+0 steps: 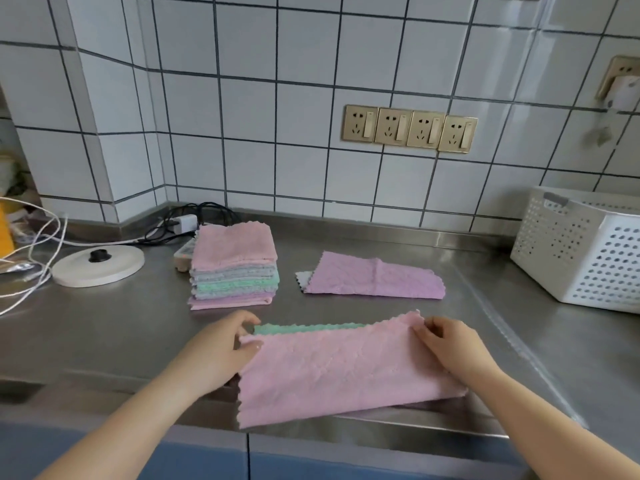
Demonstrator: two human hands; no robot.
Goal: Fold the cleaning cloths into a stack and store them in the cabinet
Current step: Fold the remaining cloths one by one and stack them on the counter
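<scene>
Both hands | pinching pink cloth | folded, green underside

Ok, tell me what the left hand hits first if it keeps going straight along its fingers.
Likely the purple cloth: the left hand, pinching the pink cloth, points forward and right. Depth is unclear.

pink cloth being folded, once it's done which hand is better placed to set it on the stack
Left, likely. The left hand grips the pink cloth at the end nearest the stack; the right hand is farther off.
</scene>
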